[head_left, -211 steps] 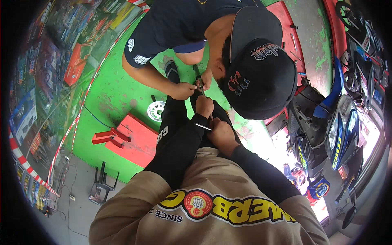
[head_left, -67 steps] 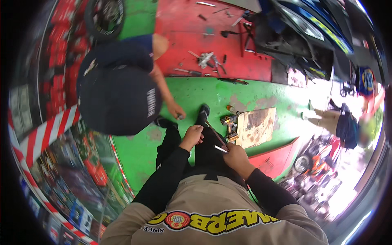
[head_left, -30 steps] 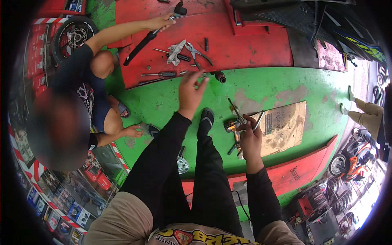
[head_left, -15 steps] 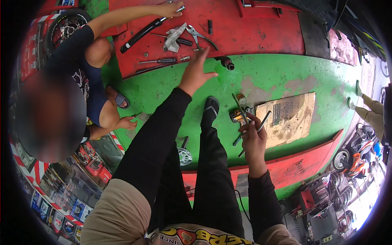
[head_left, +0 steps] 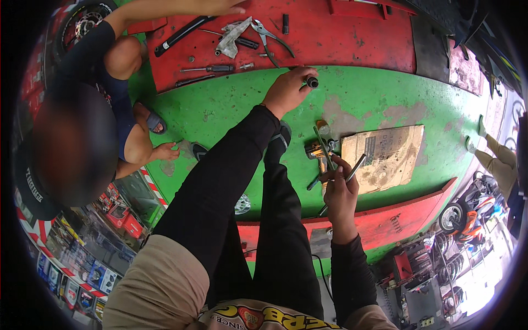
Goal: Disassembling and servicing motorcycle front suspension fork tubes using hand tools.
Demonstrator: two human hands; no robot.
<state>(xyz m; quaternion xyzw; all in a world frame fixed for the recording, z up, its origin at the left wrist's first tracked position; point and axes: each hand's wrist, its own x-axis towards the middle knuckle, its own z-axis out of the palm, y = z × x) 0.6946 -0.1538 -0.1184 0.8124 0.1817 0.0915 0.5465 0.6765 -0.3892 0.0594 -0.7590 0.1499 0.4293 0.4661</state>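
My left hand (head_left: pixel 287 92) reaches forward past my feet, fingers wrapped round a dark cylindrical part (head_left: pixel 311 82) at the red platform's near edge. My right hand (head_left: pixel 342 197) grips two slim metal bars, a long one (head_left: pixel 325 147) and a shiny one (head_left: pixel 358 164), which slant apart. Beneath them lie a yellow-and-black cordless drill (head_left: pixel 314 151) and stained cardboard (head_left: pixel 393 154) on the green floor (head_left: pixel 220 110). Beyond my left hand, pliers (head_left: pixel 268 41), a rag (head_left: pixel 234 41), screwdrivers (head_left: pixel 220 68) and a long black tube (head_left: pixel 180 35) rest on the red platform (head_left: pixel 352 38).
A squatting co-worker (head_left: pixel 132 66) is at left, an arm over the platform, beside a wheel (head_left: pixel 82 25) and glass display (head_left: pixel 99 253). Dark motorcycle parts (head_left: pixel 473 38) hang upper right. Another person's legs (head_left: pixel 495 154), parked motorcycles (head_left: pixel 459 217) and a red ramp (head_left: pixel 396 214) are at right.
My left hand has moved forward and closed on the dark cylindrical part. The co-worker's upper hand has risen toward the top edge. My right hand still grips the bars.
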